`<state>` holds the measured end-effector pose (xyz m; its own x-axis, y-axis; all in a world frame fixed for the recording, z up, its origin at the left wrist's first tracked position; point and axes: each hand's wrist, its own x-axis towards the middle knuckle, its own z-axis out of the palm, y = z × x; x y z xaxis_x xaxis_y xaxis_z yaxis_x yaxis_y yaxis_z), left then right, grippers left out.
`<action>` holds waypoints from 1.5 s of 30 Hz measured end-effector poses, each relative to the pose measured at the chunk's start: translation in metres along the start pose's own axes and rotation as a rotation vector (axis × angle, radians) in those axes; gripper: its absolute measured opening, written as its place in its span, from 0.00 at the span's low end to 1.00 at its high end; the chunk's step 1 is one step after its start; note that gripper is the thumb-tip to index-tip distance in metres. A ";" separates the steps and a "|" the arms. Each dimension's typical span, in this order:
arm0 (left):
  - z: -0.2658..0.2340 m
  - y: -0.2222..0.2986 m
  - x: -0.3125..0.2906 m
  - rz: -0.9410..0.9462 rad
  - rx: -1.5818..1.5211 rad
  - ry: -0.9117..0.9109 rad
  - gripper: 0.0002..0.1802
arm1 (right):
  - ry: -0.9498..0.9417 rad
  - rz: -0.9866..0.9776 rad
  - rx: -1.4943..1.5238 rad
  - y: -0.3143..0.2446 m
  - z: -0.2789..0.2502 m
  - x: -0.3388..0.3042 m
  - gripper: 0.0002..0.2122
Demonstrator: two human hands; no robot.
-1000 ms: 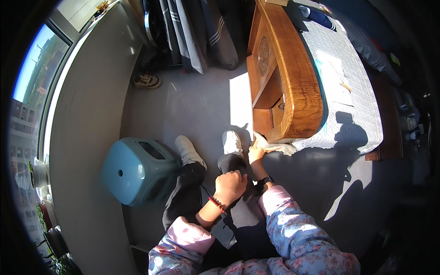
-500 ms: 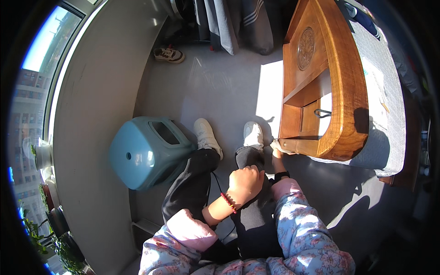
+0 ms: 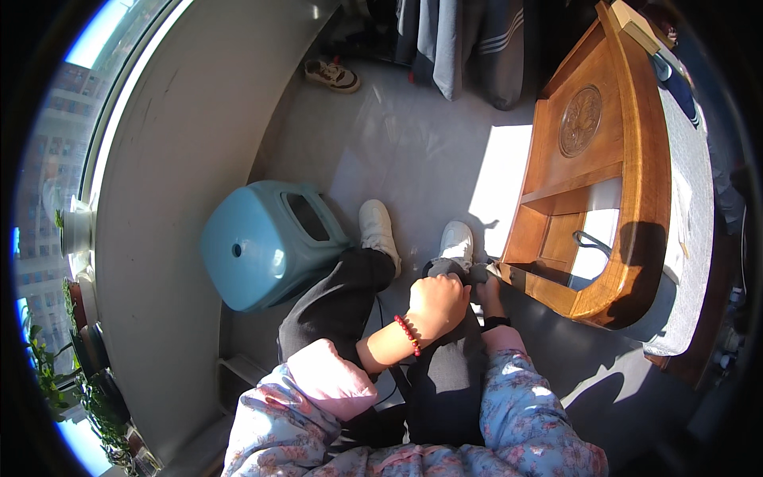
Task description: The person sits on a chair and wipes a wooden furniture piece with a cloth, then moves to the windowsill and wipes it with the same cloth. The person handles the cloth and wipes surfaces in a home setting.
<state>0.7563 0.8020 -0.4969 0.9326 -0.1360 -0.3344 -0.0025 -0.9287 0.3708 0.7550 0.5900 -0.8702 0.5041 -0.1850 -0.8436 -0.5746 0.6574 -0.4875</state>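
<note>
Brown wood stands at one o'clock from the person: a carved cabinet [image 3: 604,163], its near lower corner by the right hand [image 3: 490,296]. That hand's fingers reach a bit of greyish cloth [image 3: 479,273] there; from here I can't tell whether they grip it. The left hand [image 3: 439,304], curled into a loose fist, rests on the right knee at twelve o'clock. A blue stool [image 3: 262,246] sits at eleven.
</note>
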 end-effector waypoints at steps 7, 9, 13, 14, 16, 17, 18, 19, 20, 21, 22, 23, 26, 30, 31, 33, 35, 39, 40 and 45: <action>-0.030 0.002 0.038 -0.005 -0.042 0.121 0.24 | 0.246 -0.510 -0.450 -0.033 -0.005 -0.062 0.14; -0.034 0.006 0.048 0.027 -0.033 0.153 0.24 | 0.383 -0.624 -0.470 -0.043 0.021 -0.097 0.15; -0.037 0.018 0.060 0.047 -0.048 0.089 0.24 | 0.375 -0.930 -0.428 -0.063 0.073 -0.173 0.21; -0.036 0.021 0.064 0.064 -0.040 0.076 0.24 | 0.425 -1.055 -0.381 -0.070 0.081 -0.188 0.26; -0.036 0.027 0.070 0.100 -0.042 0.044 0.24 | 0.327 -1.170 -0.013 -0.094 0.092 -0.213 0.39; -0.037 0.028 0.074 0.119 -0.040 0.027 0.24 | 0.311 -1.241 -0.006 -0.104 0.094 -0.228 0.44; -0.039 0.029 0.078 0.136 -0.039 0.011 0.24 | 0.423 -1.296 -0.137 -0.113 0.097 -0.243 0.49; -0.041 0.028 0.082 0.137 -0.028 0.011 0.25 | 0.676 -1.330 -0.573 -0.119 0.099 -0.261 0.50; -0.045 0.027 0.082 0.153 -0.004 0.025 0.26 | 0.581 -1.350 -0.536 -0.127 0.104 -0.280 0.51; -0.048 0.026 0.084 0.169 0.017 0.035 0.27 | 0.614 -1.382 -0.611 -0.135 0.108 -0.297 0.51; -0.052 0.024 0.084 0.163 -0.005 0.041 0.28 | 0.490 -1.348 -0.378 -0.142 0.115 -0.311 0.52; -0.056 0.023 0.085 0.152 -0.014 0.010 0.29 | 0.504 -1.363 -0.376 -0.150 0.121 -0.322 0.52; -0.066 0.021 0.088 0.140 -0.040 -0.098 0.30 | 0.844 -1.458 -0.848 -0.181 0.129 -0.345 0.53; -0.073 0.017 0.092 0.180 -0.028 -0.070 0.30 | 0.962 -1.462 -0.966 -0.204 0.135 -0.353 0.54; -0.075 0.015 0.094 0.177 -0.020 -0.066 0.30 | 0.957 -1.476 -0.992 -0.208 0.135 -0.354 0.54; -0.076 0.015 0.099 0.186 0.002 -0.089 0.29 | 0.960 -1.497 -1.044 -0.214 0.135 -0.356 0.55; -0.079 0.017 0.104 0.180 0.034 -0.126 0.29 | 0.944 -1.447 -1.130 -0.220 0.135 -0.363 0.53; -0.084 0.025 0.117 0.204 0.075 -0.176 0.27 | 0.917 -1.305 -1.313 -0.245 0.149 -0.375 0.51; -0.083 0.026 0.121 0.213 0.077 -0.179 0.27 | 0.891 -1.243 -1.383 -0.254 0.153 -0.377 0.50; -0.079 0.034 0.132 0.258 0.101 -0.198 0.28 | 0.715 -0.953 -1.697 -0.311 0.185 -0.372 0.51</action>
<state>0.9078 0.7803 -0.4596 0.8086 -0.4256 -0.4062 -0.2741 -0.8834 0.3801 0.8651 0.5894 -0.3631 0.8937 -0.4479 0.0265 -0.4462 -0.8934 -0.0527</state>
